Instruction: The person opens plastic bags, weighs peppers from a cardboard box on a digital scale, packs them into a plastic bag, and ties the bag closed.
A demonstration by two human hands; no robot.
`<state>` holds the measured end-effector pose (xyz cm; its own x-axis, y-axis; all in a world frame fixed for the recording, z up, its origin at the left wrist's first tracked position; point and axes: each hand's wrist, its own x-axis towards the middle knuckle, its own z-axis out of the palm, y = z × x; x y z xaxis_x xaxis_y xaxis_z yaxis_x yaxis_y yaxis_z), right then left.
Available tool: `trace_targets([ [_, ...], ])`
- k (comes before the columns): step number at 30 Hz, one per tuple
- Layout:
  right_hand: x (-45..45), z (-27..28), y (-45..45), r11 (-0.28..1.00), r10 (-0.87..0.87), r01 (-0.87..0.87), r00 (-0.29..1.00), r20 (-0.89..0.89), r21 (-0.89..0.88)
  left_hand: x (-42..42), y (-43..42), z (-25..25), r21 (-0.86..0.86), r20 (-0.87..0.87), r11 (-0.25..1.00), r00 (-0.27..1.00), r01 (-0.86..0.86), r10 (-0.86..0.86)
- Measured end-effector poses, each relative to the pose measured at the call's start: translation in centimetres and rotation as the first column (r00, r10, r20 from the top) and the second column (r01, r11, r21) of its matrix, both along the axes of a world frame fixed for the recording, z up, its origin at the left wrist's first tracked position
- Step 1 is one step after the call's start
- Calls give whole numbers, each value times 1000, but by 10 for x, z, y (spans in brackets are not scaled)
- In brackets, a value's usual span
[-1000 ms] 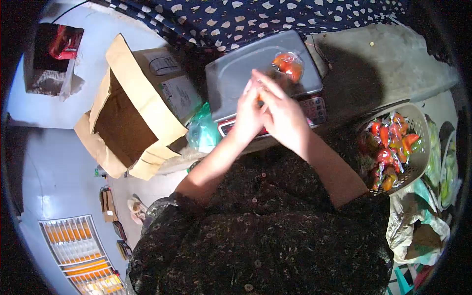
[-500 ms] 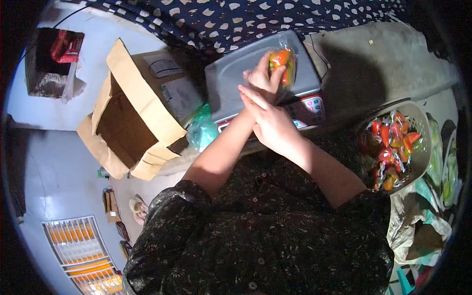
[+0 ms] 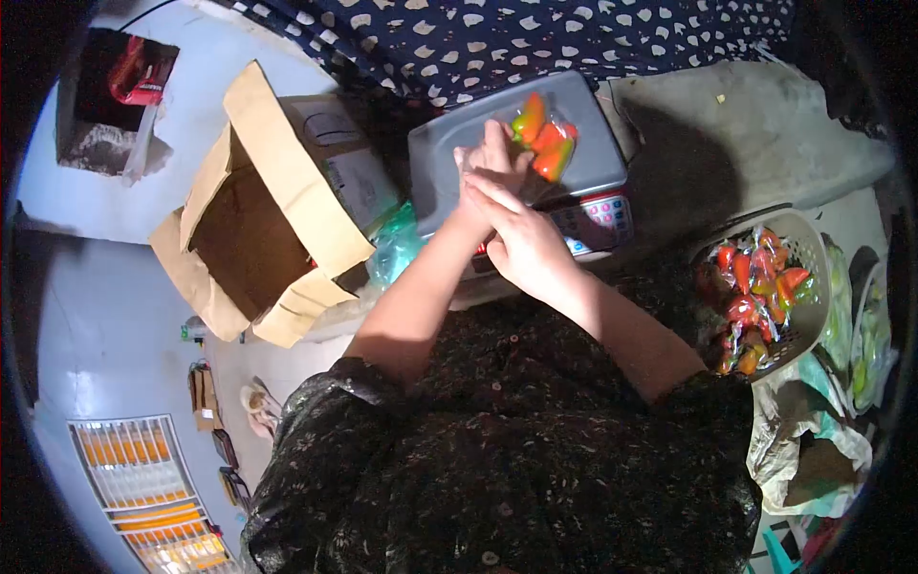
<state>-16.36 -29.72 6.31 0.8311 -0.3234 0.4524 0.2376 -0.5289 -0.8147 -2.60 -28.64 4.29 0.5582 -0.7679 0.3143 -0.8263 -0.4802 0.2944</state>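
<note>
A clear bag of red, orange and green peppers (image 3: 547, 143) lies on the grey pan (image 3: 440, 158) of a digital scale. Just left of the bag is my left hand (image 3: 492, 161), its fingers apart and nothing held in them. My right hand (image 3: 521, 234) rests across the left wrist with its fingers stretched out, its thumb lower down beside the wrist. Beneath my hands, the scale's button panel (image 3: 604, 218) shows in part; my wrists hide some of the front.
An open cardboard box (image 3: 301, 206) stands left of the scale, with a green plastic bag (image 3: 395, 247) between them. At right, a basket (image 3: 811, 287) holds several bagged peppers. Bagged green vegetables (image 3: 868, 354) and a crumpled bag (image 3: 779, 459) lie beyond it. A patterned cloth (image 3: 574, 38) hangs behind.
My left hand has let go of the bagged peppers, which now lie on the scale pan, and has drawn back slightly left. The right hand stays over the left wrist.
</note>
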Motion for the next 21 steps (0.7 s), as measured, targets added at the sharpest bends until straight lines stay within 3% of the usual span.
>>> trace_targets([
  [3,2,5,13,999,28,-29,999,36,28,5,22,7,47,22,996,997,72,-73],
  [6,3,5,26,999,49,-49,999,-12,7,24,45,-18,-118,-150,982,975,146,-163],
  [9,3,5,32,997,72,-72,997,-34,9,29,80,-13,-94,46,894,899,437,-435],
  [12,4,4,34,997,64,-64,998,1,-33,29,102,-11,-119,-84,846,844,519,-529],
  [15,8,-4,37,995,49,-49,999,2,-88,29,110,-6,161,154,909,900,385,-408],
  [17,9,-12,40,991,40,-34,998,41,-128,21,106,-6,169,114,949,951,266,-287],
  [20,2,-1,39,991,133,-132,990,-55,29,15,96,-3,217,65,961,980,172,-190],
  [21,3,-5,39,993,117,-117,993,4,4,15,93,-3,238,53,959,984,152,-169],
])
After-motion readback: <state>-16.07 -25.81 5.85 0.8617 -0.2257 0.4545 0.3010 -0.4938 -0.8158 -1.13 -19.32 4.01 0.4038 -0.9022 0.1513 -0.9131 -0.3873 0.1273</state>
